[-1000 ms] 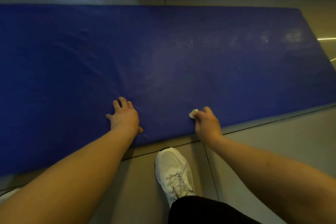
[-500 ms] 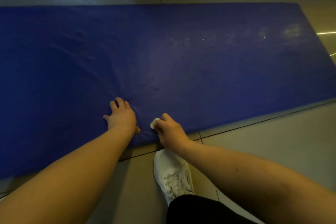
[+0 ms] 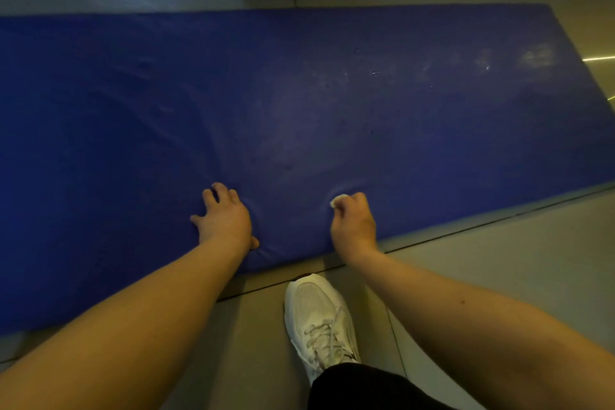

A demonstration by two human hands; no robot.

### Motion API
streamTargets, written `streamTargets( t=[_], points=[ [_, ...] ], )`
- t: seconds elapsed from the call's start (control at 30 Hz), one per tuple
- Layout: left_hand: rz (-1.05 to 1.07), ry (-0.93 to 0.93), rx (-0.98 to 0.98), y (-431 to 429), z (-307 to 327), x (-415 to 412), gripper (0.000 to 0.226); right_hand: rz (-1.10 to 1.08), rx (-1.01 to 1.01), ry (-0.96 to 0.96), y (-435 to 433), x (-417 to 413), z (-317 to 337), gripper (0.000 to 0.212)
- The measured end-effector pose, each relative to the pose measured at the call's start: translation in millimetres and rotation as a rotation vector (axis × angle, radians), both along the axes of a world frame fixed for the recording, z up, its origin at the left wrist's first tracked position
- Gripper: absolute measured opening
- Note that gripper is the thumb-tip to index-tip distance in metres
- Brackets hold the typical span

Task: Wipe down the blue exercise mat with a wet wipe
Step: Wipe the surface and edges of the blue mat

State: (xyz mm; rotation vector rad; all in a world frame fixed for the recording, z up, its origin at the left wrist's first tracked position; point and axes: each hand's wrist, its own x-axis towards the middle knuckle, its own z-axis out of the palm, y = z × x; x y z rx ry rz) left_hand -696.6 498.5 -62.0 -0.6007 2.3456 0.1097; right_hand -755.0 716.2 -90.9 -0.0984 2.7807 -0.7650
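The right grip (image 3: pixel 354 225), pinching the small white crumpled wet wipe (image 3: pixel 337 201), has swept back to the right along the near edge of the blue padded exercise mat (image 3: pixel 332 110). Half a second ago it sat just beside the left grip (image 3: pixel 226 218); now the two are apart again, though less widely than a second ago. The mat's surface now puckers around the wipe.

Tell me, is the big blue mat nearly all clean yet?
Probably not. Done: nothing looks plainly wiped; I cannot tell. In hand: the right hand presses a scrunched wet wipe onto the blue mat near its front edge, while the left hand braces flat beside it. Left: whitish smudges far right, plus most of the mat.
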Motion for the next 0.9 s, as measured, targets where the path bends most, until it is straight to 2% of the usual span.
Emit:
streamTargets(
  t=[0.1, 0.17, 0.27, 0.37, 0.47, 0.53, 0.6, 0.67, 0.73, 0.8, 0.9],
  points=[
    [0.004, -0.037, 0.012, 0.4, 1.6, -0.6, 0.125, 0.334, -0.12, 0.003, -44.4, 26.3, -9.7, 0.014],
    [0.018, -0.067, 0.01, 3.9, 2.7, -5.3, 0.12, 0.54, -0.149, 0.02, -64.3, 34.3, -12.6, 0.008],
    [0.007, -0.093, -0.015, 11.7, 6.8, -16.8, 0.1, 0.608, -0.095, 0.067, -63.2, 17.0, -10.7, 0.007],
    [0.043, -0.042, 0.012, 18.3, 7.9, -29.3, 0.092, 0.437, 0.017, 0.203, -35.9, -20.2, -8.2, 0.007],
    [0.02, 0.118, 0.051, 24.5, 11.0, -40.5, 0.085, 0.239, 0.082, 0.106, -18.1, -51.9, 0.1, 0.014],
    [0.003, 0.316, 0.154, 29.4, 12.3, -50.8, 0.069, 0.074, -0.07, -0.094, -20.5, -63.7, 10.7, 0.018],
    [0.12, 0.462, 0.377, 33.0, 13.2, -63.0, 0.058, -0.144, -0.336, -0.271, -26.7, -71.3, 19.9, 0.019],
    [0.34, 0.478, 0.67, 38.0, 17.3, -72.2, 0.049, -0.279, -0.543, -0.473, -30.9, -75.4, 27.1, 0.012],
    [0.511, 0.473, 0.895, 41.3, 22.4, -76.5, 0.026, -0.284, -0.693, -0.629, -33.4, -74.9, 30.9, 0.016],
    [0.6, 0.472, 1.0, 41.9, 26.9, -76.8, 0.015, -0.267, -0.756, -0.701, -35.7, -73.0, 34.4, 0.014],
    [0.628, 0.509, 0.94, 39.2, 23.4, -74.6, 0.014, -0.252, -0.663, -0.697, -39.5, -69.9, 37.4, 0.013]
  ],
)
